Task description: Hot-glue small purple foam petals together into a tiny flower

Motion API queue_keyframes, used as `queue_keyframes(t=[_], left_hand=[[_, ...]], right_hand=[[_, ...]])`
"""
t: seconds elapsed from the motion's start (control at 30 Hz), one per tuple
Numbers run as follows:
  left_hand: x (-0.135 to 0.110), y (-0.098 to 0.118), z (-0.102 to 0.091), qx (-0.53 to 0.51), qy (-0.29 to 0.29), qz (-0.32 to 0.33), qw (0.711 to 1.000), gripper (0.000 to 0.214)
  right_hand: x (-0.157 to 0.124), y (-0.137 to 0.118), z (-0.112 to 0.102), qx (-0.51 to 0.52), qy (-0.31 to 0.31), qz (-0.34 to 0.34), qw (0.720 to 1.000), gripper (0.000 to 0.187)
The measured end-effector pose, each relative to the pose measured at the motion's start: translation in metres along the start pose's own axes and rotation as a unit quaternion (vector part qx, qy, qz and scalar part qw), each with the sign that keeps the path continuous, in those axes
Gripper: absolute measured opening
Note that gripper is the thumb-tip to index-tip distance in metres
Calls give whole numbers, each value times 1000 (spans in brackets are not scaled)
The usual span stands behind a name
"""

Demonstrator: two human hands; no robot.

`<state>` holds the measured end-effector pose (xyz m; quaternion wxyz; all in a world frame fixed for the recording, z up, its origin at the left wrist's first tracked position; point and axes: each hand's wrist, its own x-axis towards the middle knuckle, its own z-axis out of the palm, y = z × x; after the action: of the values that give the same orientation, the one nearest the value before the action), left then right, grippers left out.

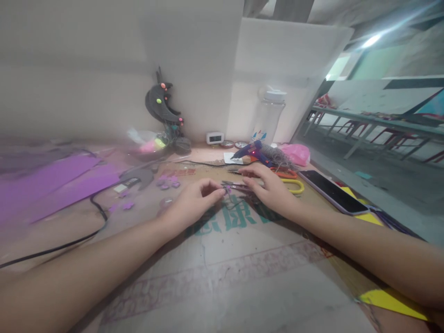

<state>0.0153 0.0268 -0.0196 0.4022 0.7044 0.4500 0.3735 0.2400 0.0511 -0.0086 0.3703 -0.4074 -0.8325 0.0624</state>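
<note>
My left hand is closed, thumb and forefinger pinched at the end of a thin grey string. A tiny purple bit shows beside those fingertips. Just to the right, my right hand curls over a pair of scissors with yellow handles. Slim metal blades stick out between its thumb and fingers toward my left hand. The palm hides the scissors' middle. Behind this hand lie orange-handled scissors. Several small purple flower shapes are scattered left of my hands.
A blue glue gun with a red light stands behind, near grey twine, a pink bag and a clear bottle. A phone lies right. Left are purple sheets, a black cable and a dark crescent ornament.
</note>
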Motion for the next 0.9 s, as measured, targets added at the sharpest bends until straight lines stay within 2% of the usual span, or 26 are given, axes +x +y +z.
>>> queue_keyframes(t=[0.07, 0.13, 0.23, 0.47, 0.7, 0.8, 0.9], left_hand=[[-1, 1, 0, 1, 1, 7, 1000, 27], [-1, 3, -1, 8, 5, 15, 1000, 28], [-2, 5, -1, 14, 4, 19, 1000, 27], [-3, 7, 0, -4, -24, 25, 999, 21], [-4, 6, 4, -44, -65, 2, 997, 25], [-4, 6, 5, -40, -66, 17, 997, 28], [-4, 8, 4, -24, -61, 25, 998, 30]], right_hand=[[-1, -14, -3, 37, -20, 29, 999, 19], [-3, -26, -3, 69, -69, 62, 993, 17], [-6, -33, 1, 102, -108, 67, 987, 17], [-7, -29, 5, 123, -128, 90, 980, 15], [-7, -33, 3, 118, -100, 136, 979, 15], [-8, -32, 4, 103, -97, 113, 983, 13], [-9, -31, 6, 76, -92, 51, 992, 12]])
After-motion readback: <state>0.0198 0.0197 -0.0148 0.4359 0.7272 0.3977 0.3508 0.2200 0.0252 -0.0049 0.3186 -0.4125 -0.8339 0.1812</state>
